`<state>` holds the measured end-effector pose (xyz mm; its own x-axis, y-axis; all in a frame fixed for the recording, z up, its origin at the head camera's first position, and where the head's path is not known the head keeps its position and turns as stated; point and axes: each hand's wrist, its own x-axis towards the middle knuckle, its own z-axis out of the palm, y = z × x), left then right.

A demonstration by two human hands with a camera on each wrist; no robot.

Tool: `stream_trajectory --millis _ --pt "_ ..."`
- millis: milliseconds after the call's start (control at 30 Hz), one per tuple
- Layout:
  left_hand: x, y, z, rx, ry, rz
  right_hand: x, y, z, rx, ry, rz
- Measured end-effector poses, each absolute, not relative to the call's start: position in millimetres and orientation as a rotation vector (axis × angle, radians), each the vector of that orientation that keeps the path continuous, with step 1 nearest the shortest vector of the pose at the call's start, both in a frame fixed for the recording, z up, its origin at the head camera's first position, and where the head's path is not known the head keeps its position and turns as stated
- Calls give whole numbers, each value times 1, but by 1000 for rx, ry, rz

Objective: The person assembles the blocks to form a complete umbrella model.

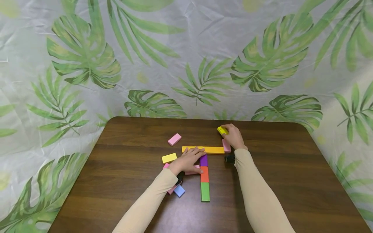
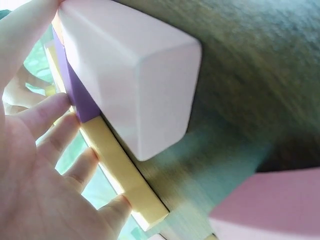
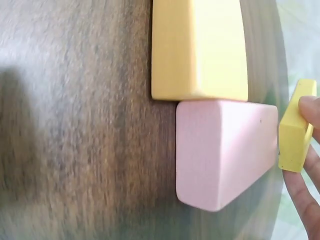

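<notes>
Flat wooden blocks lie in a T-like layout. Two orange-yellow blocks point(image 1: 214, 150) form the crossbar; a purple block point(image 1: 203, 160), a red-orange block point(image 1: 204, 174) and a green block point(image 1: 205, 192) run down from it. My left hand point(image 1: 188, 160) lies with spread fingers over the left crossbar block and purple block, fingertips touching them. A pink block point(image 3: 240, 155) stands at the crossbar's right end. Just beyond it, my right hand point(image 1: 233, 136) pinches a bright yellow block point(image 3: 297, 127) between thumb and fingers.
Left of the layout lie a pale yellow block point(image 1: 169, 158), a loose pink block point(image 1: 175, 139) and a blue block point(image 1: 179, 191). More pink blocks are partly hidden under the left wrist. A leaf-print cloth point(image 1: 204, 42) hangs behind the wooden table point(image 1: 291, 181).
</notes>
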<state>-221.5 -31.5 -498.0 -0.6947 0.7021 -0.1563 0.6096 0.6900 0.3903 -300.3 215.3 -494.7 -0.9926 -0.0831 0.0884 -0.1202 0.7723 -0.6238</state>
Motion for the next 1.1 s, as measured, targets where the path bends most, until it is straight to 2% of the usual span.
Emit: stream_trajectory --millis 700,1100 --pt "-221 -30 -497 1048 2597 458 -303 210 -503 104 -2905 1080" --pt "-222 -32 -499 1025 2599 434 -303 214 -499 258 -2928 1022"
